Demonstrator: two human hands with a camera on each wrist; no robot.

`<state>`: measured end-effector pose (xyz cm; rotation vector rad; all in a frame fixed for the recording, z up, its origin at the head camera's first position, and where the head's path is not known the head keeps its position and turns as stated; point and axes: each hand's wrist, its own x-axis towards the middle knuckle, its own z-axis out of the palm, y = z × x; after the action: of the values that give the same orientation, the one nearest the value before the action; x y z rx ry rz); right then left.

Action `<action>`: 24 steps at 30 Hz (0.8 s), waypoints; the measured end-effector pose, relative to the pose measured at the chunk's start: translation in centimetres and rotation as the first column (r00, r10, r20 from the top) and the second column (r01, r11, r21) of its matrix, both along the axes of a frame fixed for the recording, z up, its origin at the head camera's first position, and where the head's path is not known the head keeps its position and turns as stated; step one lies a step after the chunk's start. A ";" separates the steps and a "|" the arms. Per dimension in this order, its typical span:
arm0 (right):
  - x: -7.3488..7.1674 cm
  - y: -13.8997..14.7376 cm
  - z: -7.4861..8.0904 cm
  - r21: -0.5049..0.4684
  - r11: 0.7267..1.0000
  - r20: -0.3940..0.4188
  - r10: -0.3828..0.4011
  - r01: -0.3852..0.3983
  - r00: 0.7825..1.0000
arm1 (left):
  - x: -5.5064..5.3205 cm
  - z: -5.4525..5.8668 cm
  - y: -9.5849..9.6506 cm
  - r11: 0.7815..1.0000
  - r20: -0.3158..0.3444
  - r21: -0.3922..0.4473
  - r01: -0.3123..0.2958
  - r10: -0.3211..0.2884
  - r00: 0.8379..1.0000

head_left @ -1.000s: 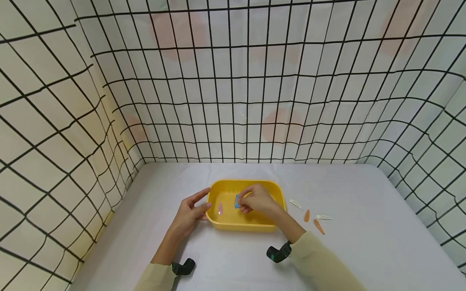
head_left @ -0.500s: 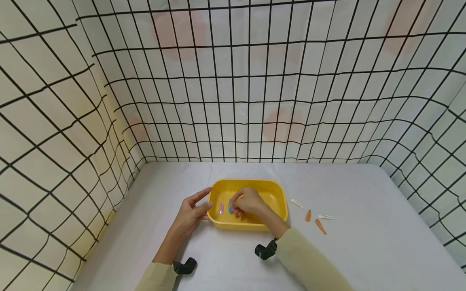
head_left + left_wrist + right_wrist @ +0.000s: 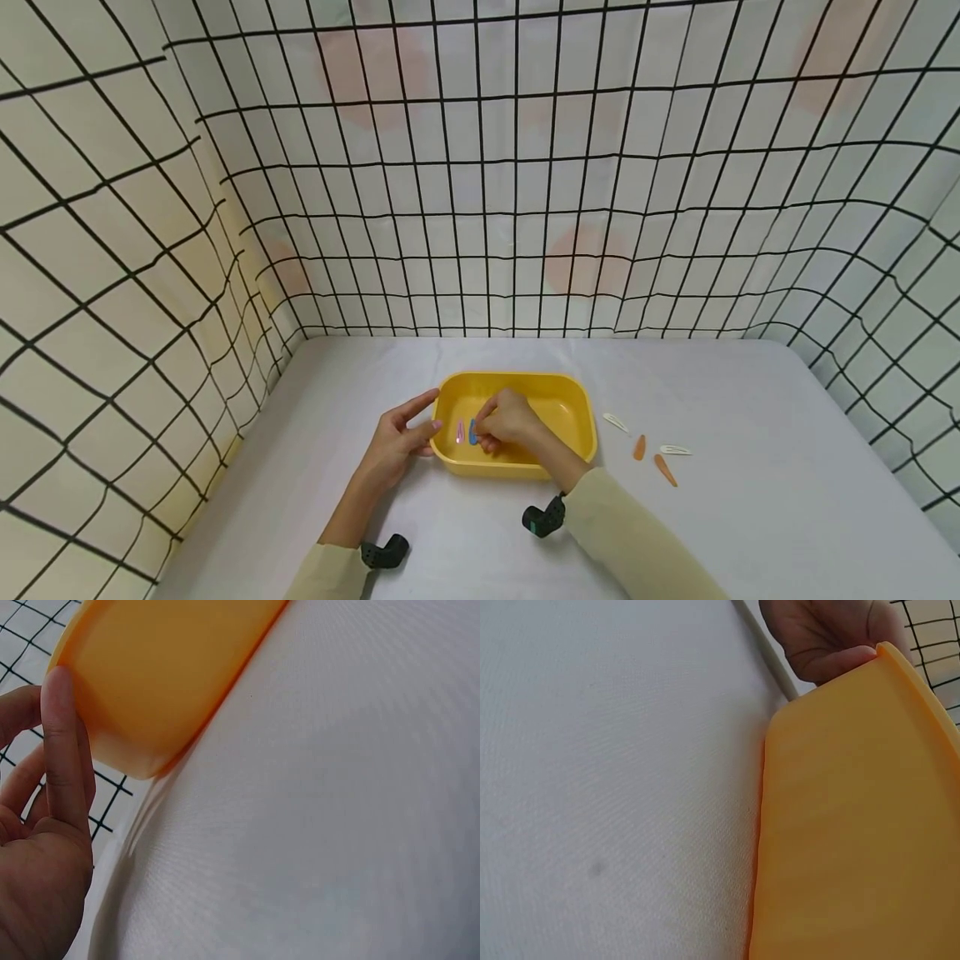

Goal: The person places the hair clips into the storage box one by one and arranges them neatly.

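In the head view, a yellow tray (image 3: pixel 510 469) stands on the white-covered table. My left hand (image 3: pixel 393 442) is at its left end, forefinger and thumb spread against the rim; the left wrist view shows the thumb (image 3: pixel 60 742) straight along the tray's side. Over the tray floor, my right hand (image 3: pixel 506 421) pinches a blue hair clip (image 3: pixel 472 432), partly hidden by the fingers. A pink hair clip (image 3: pixel 460 432) lies in the tray just left of the blue one. The right wrist view shows the tray's outer wall (image 3: pixel 847 825), not my right hand.
Right of the tray lie two white hair clips, one near the tray (image 3: pixel 615 422) and one farther right (image 3: pixel 676 450), and two orange hair clips, one upper (image 3: pixel 640 447) and one lower (image 3: pixel 665 470). A black grid on white sheeting (image 3: pixel 487 183) encloses the table's back and sides.
My right hand has moved left inside the tray with the blue hair clip, bringing it down close beside the pink one. My left hand stays at the rim.
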<state>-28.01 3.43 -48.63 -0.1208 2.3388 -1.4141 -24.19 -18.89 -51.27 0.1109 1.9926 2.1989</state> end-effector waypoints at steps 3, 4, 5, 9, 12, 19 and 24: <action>0.0 -0.1 0.1 0.005 1.000 0.001 -0.010 0.010 1.000 | -0.1 0.0 0.0 1.000 0.001 -0.009 0.002 -0.002 1.000; 0.1 -0.1 0.1 0.007 1.000 0.002 -0.013 0.013 1.000 | -0.1 0.0 0.1 1.000 0.002 -0.011 0.003 -0.002 1.000; 0.1 0.0 0.1 0.009 1.000 -0.002 -0.014 0.014 1.000 | -0.1 0.0 0.1 1.000 0.002 -0.013 0.001 -0.001 1.000; 0.3 0.2 0.3 0.027 0.999 -0.007 -0.032 0.033 0.999 | -0.1 -0.1 0.0 1.000 0.008 -0.016 -0.004 0.004 1.000; 0.4 0.6 0.6 0.021 0.998 -0.019 -0.064 0.064 0.998 | -0.2 -0.3 -0.1 1.000 0.013 -0.019 -0.009 0.009 1.000; 0.6 2.6 1.0 -0.031 0.994 -0.046 -0.108 0.106 0.993 | -0.2 -0.4 -0.1 0.999 -0.007 -0.035 -0.023 0.023 1.000; 0.9 4.6 1.5 -0.049 0.991 -0.025 -0.126 0.124 0.992 | -0.2 -0.3 0.1 0.999 -0.008 -0.029 -0.019 0.019 1.000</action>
<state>-27.11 8.02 -47.10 -0.0074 2.3725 -1.5373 -24.42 -18.78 -51.55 0.0967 2.0368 2.1834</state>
